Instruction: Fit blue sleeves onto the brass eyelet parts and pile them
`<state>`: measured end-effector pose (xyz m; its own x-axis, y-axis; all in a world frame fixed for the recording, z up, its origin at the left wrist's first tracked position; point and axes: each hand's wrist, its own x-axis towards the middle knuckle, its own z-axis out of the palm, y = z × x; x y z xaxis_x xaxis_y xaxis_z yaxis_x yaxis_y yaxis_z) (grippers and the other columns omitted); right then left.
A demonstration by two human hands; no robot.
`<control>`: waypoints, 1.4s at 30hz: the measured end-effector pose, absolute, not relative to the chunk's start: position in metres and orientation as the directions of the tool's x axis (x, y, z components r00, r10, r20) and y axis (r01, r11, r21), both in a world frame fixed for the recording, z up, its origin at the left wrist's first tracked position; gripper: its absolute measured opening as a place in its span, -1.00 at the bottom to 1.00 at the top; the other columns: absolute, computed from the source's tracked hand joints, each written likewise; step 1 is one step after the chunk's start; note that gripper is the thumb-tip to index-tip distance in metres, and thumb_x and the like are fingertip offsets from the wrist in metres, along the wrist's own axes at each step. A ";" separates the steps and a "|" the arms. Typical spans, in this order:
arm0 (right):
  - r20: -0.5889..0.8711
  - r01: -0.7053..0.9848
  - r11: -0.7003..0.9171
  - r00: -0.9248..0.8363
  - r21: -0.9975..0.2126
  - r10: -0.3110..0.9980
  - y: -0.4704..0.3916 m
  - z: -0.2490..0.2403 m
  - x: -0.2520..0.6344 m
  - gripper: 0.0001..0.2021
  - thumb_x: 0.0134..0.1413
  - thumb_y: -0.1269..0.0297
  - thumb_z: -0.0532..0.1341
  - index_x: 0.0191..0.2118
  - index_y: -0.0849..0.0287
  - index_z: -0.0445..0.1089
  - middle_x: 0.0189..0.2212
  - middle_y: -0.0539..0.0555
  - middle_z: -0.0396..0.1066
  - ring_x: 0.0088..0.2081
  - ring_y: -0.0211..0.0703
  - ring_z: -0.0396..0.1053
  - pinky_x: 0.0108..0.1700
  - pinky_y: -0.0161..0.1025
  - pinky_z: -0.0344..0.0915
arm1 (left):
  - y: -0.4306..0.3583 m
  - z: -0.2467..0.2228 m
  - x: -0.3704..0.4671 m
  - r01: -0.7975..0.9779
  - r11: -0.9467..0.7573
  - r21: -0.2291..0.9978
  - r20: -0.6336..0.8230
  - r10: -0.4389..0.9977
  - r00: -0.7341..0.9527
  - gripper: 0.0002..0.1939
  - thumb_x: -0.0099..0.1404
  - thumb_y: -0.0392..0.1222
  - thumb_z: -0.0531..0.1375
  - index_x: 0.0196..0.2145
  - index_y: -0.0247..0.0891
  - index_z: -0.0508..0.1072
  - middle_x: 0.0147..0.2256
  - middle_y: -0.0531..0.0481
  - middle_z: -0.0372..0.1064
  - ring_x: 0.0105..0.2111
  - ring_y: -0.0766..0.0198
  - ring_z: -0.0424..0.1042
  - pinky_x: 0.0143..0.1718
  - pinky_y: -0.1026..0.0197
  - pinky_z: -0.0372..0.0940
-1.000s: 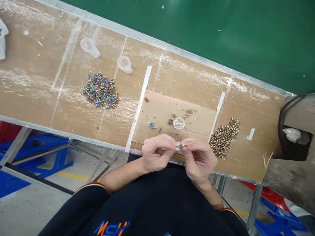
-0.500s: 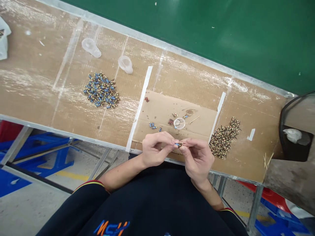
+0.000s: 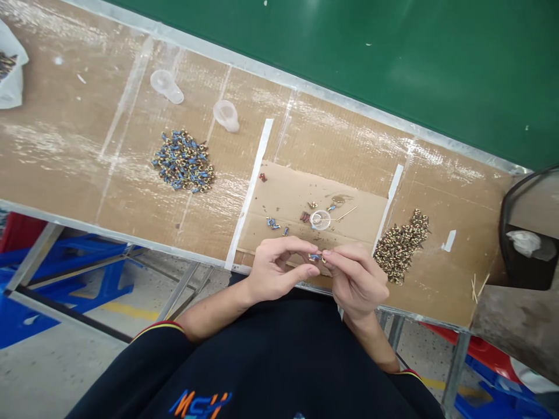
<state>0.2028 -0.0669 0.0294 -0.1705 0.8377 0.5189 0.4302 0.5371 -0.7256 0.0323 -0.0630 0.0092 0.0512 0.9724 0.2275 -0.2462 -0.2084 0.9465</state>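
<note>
A small blue and brass-coloured piece (image 3: 315, 257) is between my two hands, above the front edge of the cardboard sheet (image 3: 288, 195). My right hand (image 3: 358, 280) pinches its right end between thumb and forefinger. My left hand (image 3: 277, 270) has its forefinger at the piece's left end, with the thumb apart below. Just beyond my hands stands a small clear cup (image 3: 320, 220) with a thin stick in it. Dark red pieces (image 3: 305, 216) lie beside the cup, and a few blue pieces (image 3: 273, 223) lie further left on the sheet.
A heap of blue and brass pieces (image 3: 183, 161) lies left; a heap of brown and brass pieces (image 3: 402, 247) lies right. Two clear plastic cups (image 3: 226, 115) rest behind the left heap. A white bag (image 3: 13, 78) is at the far left, thin sticks (image 3: 479, 287) at the right.
My left thumb has come away from the small piece and dropped lower. My right hand has turned slightly and moved a little right. The whole view has shifted slightly.
</note>
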 end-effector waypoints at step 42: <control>0.661 0.498 0.624 -0.127 -0.603 0.740 -0.066 0.027 0.200 -0.59 0.31 0.57 0.28 0.16 0.03 0.56 -0.36 0.02 0.58 -0.36 -0.18 0.53 -0.35 -0.22 0.51 | -0.053 0.002 0.026 -0.107 -0.396 0.912 0.405 0.911 0.077 -0.56 0.43 0.13 0.35 0.03 -0.31 0.57 -0.26 -0.17 0.66 -0.31 0.22 0.66 -0.24 0.25 0.58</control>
<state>0.2000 -0.0663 0.0274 -0.1268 0.7396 0.6610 0.4976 0.6239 -0.6026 0.0255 -0.0532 0.0024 0.0772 0.9111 0.4049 -0.1068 -0.3963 0.9119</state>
